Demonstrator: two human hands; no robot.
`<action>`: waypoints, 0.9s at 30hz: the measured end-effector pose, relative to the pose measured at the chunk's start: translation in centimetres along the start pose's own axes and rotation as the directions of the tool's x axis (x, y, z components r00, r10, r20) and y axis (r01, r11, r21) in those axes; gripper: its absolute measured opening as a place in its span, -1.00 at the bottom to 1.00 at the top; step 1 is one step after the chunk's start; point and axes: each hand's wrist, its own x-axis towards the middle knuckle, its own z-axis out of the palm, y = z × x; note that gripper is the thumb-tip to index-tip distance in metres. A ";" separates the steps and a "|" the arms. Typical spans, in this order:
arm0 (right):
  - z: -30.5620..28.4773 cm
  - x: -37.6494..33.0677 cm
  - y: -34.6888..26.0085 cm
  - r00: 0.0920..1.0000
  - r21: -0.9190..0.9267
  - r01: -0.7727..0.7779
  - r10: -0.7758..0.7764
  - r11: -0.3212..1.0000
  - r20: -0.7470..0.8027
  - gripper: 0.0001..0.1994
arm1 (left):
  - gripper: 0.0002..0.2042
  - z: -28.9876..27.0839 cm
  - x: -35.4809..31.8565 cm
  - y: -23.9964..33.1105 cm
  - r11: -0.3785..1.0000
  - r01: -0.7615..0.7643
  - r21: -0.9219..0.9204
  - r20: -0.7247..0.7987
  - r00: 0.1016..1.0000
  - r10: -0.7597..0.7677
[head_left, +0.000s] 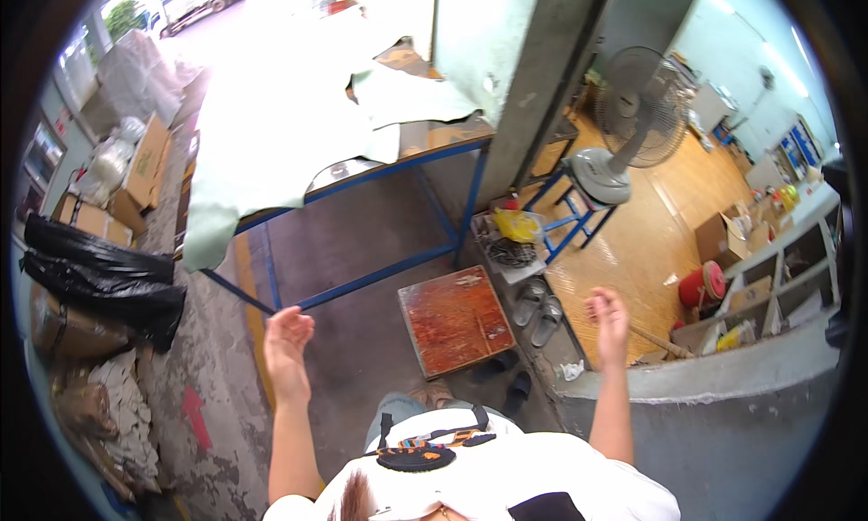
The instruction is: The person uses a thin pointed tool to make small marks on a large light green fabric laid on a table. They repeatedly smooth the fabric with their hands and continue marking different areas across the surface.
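Fingers slack, nothing held: left hand (288, 345) left of centre, right hand (610, 322) right. Probably idle, pre-grip; touching the pale sheet (262, 146) (upper left) would call for reaching forward.

The sheet (280, 132) glares white at upper centre, turning pale grey-green along its lower edge. Beneath it, the desk (380, 273) has a blue frame. At centre, the square board (457, 322) is blotched reddish-brown. A yellow bag (517, 224) lies right of centre, near a grey fan (601, 175). Far left, the plastic sheeting (99, 281) is black; at right, the bucket (702, 287) is red. The shirt (533, 462) at the bottom is white.
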 end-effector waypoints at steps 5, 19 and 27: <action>11.6 -1.4 2.7 0.928 0.068 -0.157 0.124 0.985 0.351 -0.77 | -0.82 -3.6 2.1 -3.2 0.911 0.141 0.388 -0.150 0.985 -0.089; 33.9 -5.6 11.4 0.390 -0.733 -0.050 0.688 0.679 0.611 -0.65 | -0.84 -18.5 27.0 7.6 0.821 -0.274 0.501 0.116 0.961 0.250; 47.0 9.9 0.1 0.938 -0.223 0.304 -0.251 0.926 0.240 -0.87 | -0.59 -28.9 39.6 -0.4 0.006 0.226 0.974 -0.221 0.944 0.244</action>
